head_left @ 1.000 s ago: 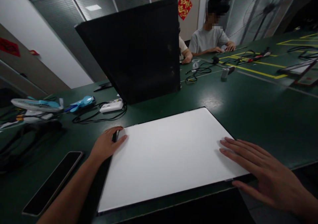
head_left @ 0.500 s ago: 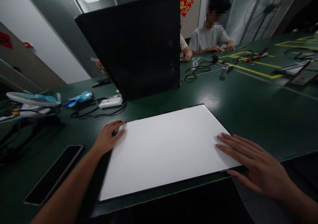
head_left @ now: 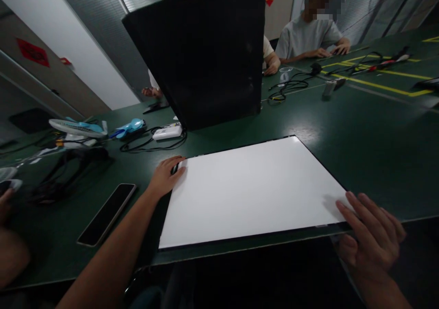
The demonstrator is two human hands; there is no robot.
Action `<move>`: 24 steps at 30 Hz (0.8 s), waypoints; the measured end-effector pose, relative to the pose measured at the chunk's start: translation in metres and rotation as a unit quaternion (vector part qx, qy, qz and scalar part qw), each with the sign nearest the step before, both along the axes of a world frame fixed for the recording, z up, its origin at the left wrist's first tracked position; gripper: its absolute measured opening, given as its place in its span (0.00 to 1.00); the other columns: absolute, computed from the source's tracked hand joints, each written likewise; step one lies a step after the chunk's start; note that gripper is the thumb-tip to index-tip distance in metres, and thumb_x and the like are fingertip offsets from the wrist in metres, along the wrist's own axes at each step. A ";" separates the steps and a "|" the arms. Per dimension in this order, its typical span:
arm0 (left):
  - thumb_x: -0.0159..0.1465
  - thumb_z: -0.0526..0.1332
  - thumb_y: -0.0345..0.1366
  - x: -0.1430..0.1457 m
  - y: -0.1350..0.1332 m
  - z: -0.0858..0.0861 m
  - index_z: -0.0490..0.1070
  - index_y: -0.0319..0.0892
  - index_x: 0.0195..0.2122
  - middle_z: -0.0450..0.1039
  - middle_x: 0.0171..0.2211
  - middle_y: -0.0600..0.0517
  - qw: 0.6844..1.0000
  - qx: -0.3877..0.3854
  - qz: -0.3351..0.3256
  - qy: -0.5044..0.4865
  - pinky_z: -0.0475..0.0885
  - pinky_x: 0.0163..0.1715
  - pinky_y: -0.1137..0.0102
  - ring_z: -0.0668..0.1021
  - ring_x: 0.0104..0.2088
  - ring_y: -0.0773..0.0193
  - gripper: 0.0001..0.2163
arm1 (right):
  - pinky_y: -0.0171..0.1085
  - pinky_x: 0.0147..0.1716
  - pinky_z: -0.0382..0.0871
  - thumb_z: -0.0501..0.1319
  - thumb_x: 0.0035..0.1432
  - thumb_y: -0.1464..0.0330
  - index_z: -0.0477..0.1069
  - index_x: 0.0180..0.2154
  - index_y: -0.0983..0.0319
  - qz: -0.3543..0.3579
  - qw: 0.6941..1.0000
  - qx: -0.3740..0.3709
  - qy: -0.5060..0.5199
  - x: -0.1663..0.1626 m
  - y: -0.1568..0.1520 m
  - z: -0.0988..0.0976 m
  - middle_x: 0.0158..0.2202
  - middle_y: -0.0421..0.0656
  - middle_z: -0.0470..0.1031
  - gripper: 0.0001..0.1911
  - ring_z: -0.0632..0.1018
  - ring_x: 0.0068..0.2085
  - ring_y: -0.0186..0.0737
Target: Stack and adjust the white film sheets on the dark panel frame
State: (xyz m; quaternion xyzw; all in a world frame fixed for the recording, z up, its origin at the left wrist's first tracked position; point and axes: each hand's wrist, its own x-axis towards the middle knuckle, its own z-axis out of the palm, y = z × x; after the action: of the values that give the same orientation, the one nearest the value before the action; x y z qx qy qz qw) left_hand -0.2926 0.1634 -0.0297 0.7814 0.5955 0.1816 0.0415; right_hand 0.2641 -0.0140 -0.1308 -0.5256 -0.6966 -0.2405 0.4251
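the dark green table (head_left: 377, 130) fills the view. at its far side a big black panel (head_left: 206, 53) stands tilted. in front of it a white panel (head_left: 254, 190) lies flat at the table's near edge. the right hand (head_left: 372, 236) grips the white panel's near right corner, fingers (head_left: 356, 208) on top and thumb under the edge. the left hand (head_left: 166, 177) rests on the far left corner with its fingers loose and open, gripping nothing. a dark phone (head_left: 107, 214) lies left of the forearm.

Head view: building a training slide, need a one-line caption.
Left hand at the far-left corner of a white panel; right hand at its near-right corner on a green table.
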 end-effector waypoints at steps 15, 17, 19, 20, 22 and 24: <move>0.73 0.62 0.49 0.019 -0.019 0.021 0.69 0.44 0.65 0.72 0.64 0.42 0.995 0.017 0.100 0.006 0.72 0.62 0.45 0.77 0.61 0.49 0.23 | 0.70 0.63 0.66 0.61 0.63 0.66 0.58 0.74 0.42 0.034 0.995 -0.094 0.026 0.001 -0.009 0.020 0.72 0.40 0.67 0.39 0.76 0.63 0.69; 0.74 0.60 0.50 0.020 -0.032 0.037 0.70 0.42 0.64 0.76 0.60 0.42 0.988 0.022 0.152 0.029 0.73 0.61 0.46 0.79 0.59 0.50 0.24 | 0.69 0.66 0.63 0.60 0.65 0.66 0.56 0.75 0.41 0.041 0.993 -0.109 0.025 0.001 -0.011 0.023 0.73 0.38 0.64 0.39 0.75 0.64 0.67; 0.74 0.57 0.53 0.023 -0.055 0.054 0.75 0.40 0.59 0.80 0.53 0.42 0.978 0.012 0.197 0.061 0.75 0.57 0.46 0.82 0.53 0.49 0.23 | 0.69 0.70 0.58 0.60 0.67 0.66 0.54 0.75 0.43 0.033 0.991 -0.121 0.036 0.001 -0.013 0.027 0.75 0.37 0.60 0.39 0.71 0.68 0.66; 0.73 0.55 0.54 0.025 -0.070 0.062 0.79 0.39 0.53 0.82 0.48 0.40 0.974 0.004 0.215 0.076 0.76 0.53 0.45 0.83 0.50 0.44 0.25 | 0.70 0.71 0.55 0.60 0.67 0.65 0.53 0.76 0.43 0.017 0.991 -0.124 0.053 0.000 -0.015 0.029 0.76 0.36 0.58 0.39 0.68 0.70 0.66; 0.71 0.52 0.58 0.031 -0.108 0.069 0.83 0.42 0.43 0.84 0.41 0.40 0.966 -0.021 0.240 0.096 0.78 0.44 0.44 0.84 0.41 0.40 0.27 | 0.71 0.74 0.50 0.59 0.68 0.64 0.50 0.76 0.42 -0.027 0.986 -0.129 0.098 -0.002 -0.017 0.034 0.77 0.34 0.56 0.40 0.64 0.72 0.68; 0.68 0.52 0.62 0.037 -0.149 0.065 0.84 0.47 0.38 0.85 0.39 0.43 0.966 -0.047 0.236 0.099 0.80 0.42 0.47 0.85 0.39 0.42 0.28 | 0.70 0.75 0.47 0.59 0.68 0.61 0.50 0.77 0.43 -0.068 0.980 -0.137 0.129 -0.003 -0.019 0.038 0.76 0.34 0.56 0.40 0.63 0.72 0.69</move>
State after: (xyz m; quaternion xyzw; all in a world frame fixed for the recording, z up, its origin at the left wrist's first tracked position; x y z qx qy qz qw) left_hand -0.2558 0.0145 0.0349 0.6302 0.7719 0.0798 -0.0255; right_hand 0.2607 -0.0330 -0.0927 -0.6519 -0.6248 -0.1015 0.4175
